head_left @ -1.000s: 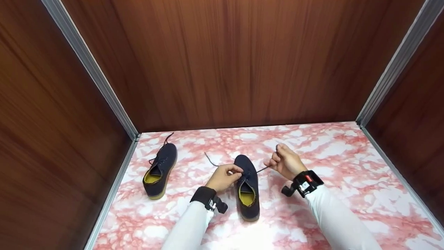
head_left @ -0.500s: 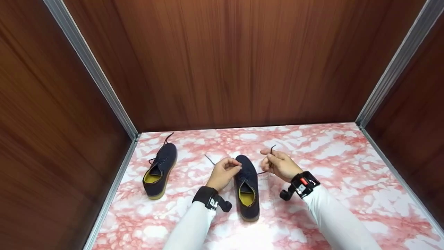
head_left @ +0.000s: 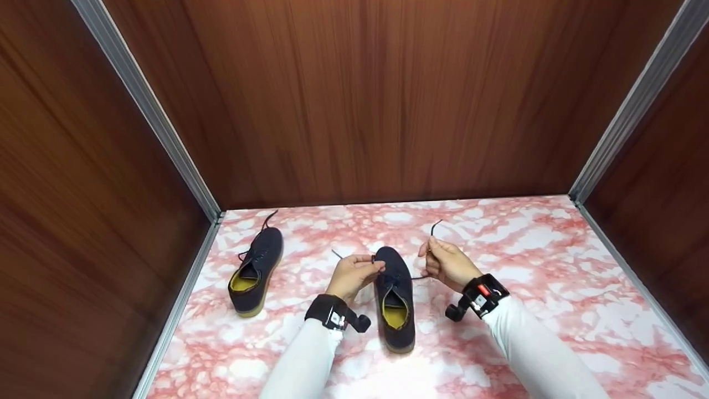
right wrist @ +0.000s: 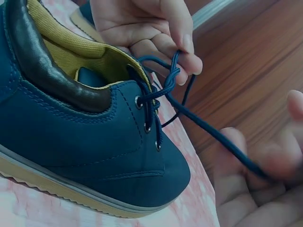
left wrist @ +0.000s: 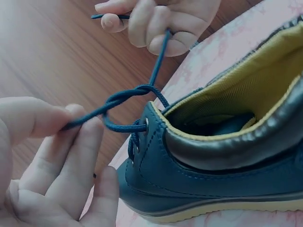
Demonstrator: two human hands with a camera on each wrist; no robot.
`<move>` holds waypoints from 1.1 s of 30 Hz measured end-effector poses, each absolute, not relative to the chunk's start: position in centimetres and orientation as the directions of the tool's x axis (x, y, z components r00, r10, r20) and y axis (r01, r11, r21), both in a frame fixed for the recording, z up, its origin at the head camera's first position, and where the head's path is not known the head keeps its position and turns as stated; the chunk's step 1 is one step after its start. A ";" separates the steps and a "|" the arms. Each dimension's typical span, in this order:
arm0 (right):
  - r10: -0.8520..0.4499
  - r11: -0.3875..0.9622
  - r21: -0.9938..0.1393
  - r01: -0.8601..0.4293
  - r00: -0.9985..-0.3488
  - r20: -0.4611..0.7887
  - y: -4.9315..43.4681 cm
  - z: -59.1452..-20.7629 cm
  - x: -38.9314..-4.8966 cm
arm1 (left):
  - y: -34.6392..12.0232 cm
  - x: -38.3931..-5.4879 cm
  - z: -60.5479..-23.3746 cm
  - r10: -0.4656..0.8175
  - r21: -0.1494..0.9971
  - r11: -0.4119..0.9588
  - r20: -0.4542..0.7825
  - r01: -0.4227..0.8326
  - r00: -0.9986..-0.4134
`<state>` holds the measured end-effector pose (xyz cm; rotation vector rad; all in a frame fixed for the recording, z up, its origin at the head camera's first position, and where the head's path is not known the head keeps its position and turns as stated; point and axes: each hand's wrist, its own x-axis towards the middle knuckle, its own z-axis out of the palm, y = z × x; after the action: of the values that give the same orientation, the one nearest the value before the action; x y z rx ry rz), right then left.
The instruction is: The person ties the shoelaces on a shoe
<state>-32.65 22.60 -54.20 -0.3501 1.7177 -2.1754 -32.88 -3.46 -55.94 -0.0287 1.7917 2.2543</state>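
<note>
A dark blue shoe with a yellow lining stands at the middle, toe away from me. My left hand is at its left side and pinches one end of the shoelace between thumb and fingers. Right of the shoe, my right hand grips the other end, its tip standing up past the thumb and forefinger. Above the top eyelets the two ends twist round each other in a loose crossing, seen in the left wrist view. In the right wrist view the right fingers are partly blurred.
A matching shoe stands at the left, its lace trailing toward the back. The tabletop is red-and-white marbled. Brown wood-grain panels enclose the back and sides, with grey metal strips at the corners.
My right hand has come slightly left toward the shoe, and its lace end now sticks up above the fingers. My left hand has barely shifted; less lace trails beyond it. The shoes stay put.
</note>
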 end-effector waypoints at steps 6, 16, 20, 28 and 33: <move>-0.389 -0.214 -0.966 0.146 -0.920 -0.053 22.5 -53.9 -32.6 | -3.7 -32.9 -55.8 0.227 0.951 -0.195 -0.194 -0.240 -0.954; -0.419 -0.243 -0.965 0.094 -0.908 0.018 22.6 -53.9 -32.6 | -3.6 -33.0 -55.3 0.251 0.903 -0.354 -0.158 -0.243 -0.955; -0.396 -0.246 -0.962 0.115 -0.918 -0.008 22.8 -54.0 -32.6 | -3.6 -32.9 -55.1 0.258 0.891 -0.383 -0.152 -0.245 -0.954; -0.306 -0.177 -0.979 0.098 -0.951 -0.039 22.4 -53.8 -32.4 | -3.4 -32.9 -55.2 0.261 0.888 -0.392 -0.142 -0.239 -0.955; -0.340 -0.231 -0.963 0.135 -0.939 -0.050 22.2 -53.6 -32.4 | -3.3 -33.0 -55.5 0.242 0.896 -0.387 -0.128 -0.216 -0.962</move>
<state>-32.40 22.25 -53.63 -0.2442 1.7246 -2.2382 -33.05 -3.26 -55.47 0.0350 1.5516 2.4085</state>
